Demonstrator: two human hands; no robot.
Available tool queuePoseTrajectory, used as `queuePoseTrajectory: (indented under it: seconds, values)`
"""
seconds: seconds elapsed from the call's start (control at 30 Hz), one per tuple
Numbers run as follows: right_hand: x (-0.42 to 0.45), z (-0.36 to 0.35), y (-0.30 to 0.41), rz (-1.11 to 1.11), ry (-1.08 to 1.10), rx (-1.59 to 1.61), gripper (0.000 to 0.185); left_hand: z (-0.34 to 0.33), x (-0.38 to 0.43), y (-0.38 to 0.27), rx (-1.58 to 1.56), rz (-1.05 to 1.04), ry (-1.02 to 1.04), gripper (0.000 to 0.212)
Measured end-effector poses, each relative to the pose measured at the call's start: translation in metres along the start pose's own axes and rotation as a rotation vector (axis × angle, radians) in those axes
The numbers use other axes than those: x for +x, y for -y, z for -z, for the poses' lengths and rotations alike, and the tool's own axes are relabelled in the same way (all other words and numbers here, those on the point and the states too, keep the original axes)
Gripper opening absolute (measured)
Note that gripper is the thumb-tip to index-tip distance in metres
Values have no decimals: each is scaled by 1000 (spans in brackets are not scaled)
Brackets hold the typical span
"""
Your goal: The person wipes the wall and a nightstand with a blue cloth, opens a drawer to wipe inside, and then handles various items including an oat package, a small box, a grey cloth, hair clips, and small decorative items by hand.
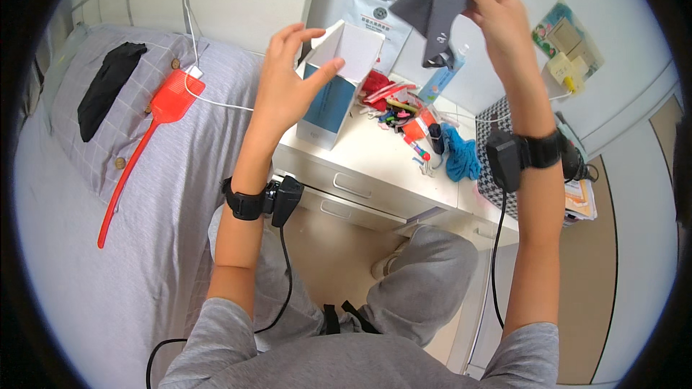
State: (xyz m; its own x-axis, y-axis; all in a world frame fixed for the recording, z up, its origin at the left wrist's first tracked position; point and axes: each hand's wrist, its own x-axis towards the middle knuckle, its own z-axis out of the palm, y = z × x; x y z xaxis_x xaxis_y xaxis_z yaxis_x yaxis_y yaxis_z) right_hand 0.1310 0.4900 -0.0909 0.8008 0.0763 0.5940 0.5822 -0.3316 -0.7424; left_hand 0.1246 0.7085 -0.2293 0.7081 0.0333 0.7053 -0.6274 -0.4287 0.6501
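My right hand (494, 8) is raised at the upper right, pinching a dark grey cloth item (432, 5) that hangs down with small white marks on it. A tall blue and white cardboard box (327, 105) stands on the white cabinet top with its white flaps raised. My left hand (292, 73) is at the box's left side, thumb and fingers apart near the opening; whether it touches a flap is unclear. Behind the box leans a pale printed pouch (386, 21). Beside it are a blue bottle (443, 78), a pile of small items (400, 111) and a blue knitted cloth (459, 154).
On the bed at left lie a red plastic fly swatter (175, 97), a black cloth (111, 89) and a buttoned pillow (65, 129). A houndstooth basket (489, 173) stands right of the cabinet top. White cables cross behind; drawers (351, 183) are below.
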Motion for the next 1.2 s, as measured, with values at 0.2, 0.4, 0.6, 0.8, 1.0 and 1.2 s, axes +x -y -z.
queuePoseTrajectory:
  seconds: [0.2, 0.4, 0.6, 0.8, 1.0, 1.2]
  values:
    - [13, -60, -35, -119, 80, -368, 28, 0, -7, 22, 37, 26, 115, 56]
    - [3, -91, -66, -311, 734, -790, 32, 0, -13, 36, 39, -68, 158, 60]
    - [-1, -72, -71, -45, 533, -641, 31, 2, -13, 35, 34, -103, 86, 51]
    - [-61, 30, -132, -184, 195, -674, 31, -18, -20, -17, -618, -128, -210, 14]
    - [-136, 29, -200, -289, 191, -1064, 87, -63, -34, -28, -786, -5, 29, 13]
    - [-132, 23, -220, -440, 192, -982, 107, -90, -38, -26, -742, 114, 169, 15]
